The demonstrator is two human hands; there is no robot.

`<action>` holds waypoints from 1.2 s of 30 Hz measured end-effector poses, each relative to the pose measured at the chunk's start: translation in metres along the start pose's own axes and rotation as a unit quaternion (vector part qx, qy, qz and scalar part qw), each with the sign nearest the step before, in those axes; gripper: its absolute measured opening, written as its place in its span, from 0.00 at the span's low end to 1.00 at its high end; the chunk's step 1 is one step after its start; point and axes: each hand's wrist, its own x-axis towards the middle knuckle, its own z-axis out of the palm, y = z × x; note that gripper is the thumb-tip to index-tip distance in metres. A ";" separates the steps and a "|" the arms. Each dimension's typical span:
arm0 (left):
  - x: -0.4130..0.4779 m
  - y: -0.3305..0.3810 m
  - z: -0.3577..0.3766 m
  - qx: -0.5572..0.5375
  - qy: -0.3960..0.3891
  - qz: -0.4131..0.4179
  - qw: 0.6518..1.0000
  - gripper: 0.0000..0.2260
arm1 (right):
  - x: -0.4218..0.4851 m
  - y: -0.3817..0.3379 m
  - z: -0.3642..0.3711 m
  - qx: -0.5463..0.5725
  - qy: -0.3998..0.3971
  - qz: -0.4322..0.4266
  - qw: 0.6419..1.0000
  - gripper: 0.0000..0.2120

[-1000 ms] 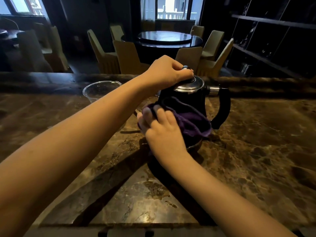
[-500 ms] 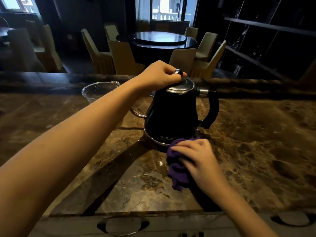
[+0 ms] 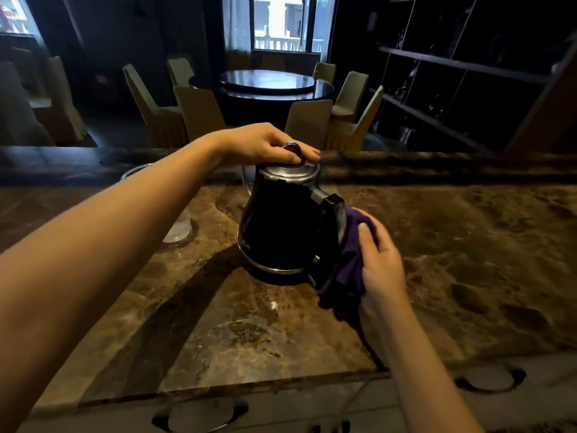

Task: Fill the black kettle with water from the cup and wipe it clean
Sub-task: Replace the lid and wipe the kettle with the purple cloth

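Observation:
The black kettle (image 3: 284,226) stands upright on the brown marble counter (image 3: 452,251), its steel lid on and its handle turned toward me on the right. My left hand (image 3: 265,145) rests on top of the lid, fingers around the lid knob. My right hand (image 3: 379,264) holds a purple cloth (image 3: 346,267) pressed against the kettle's handle. A clear glass cup (image 3: 179,226) stands left of the kettle, mostly hidden behind my left forearm.
The counter's near edge runs along the bottom, with white drawer fronts and recessed pulls (image 3: 199,415) below. A raised ledge (image 3: 437,165) borders the counter's far side. Beyond it are a round dark table (image 3: 265,82) with chairs and dark shelving (image 3: 462,73) at right.
The kettle has turned so its handle faces me. My right hand has lifted the cloth from the counter by the kettle's base up onto the handle. My left hand stays on the lid.

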 end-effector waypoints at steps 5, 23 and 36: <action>-0.034 -0.002 0.024 0.075 0.297 -0.054 0.950 0.20 | -0.042 0.004 0.021 0.009 -0.103 0.031 0.994 0.09; -0.091 -0.035 0.104 -0.138 0.551 -0.095 0.818 0.17 | -0.058 0.018 0.017 0.004 0.026 0.002 1.000 0.09; -0.106 -0.021 0.075 -0.334 0.468 -0.090 0.813 0.19 | -0.046 -0.028 0.007 -0.060 0.056 -0.131 0.988 0.12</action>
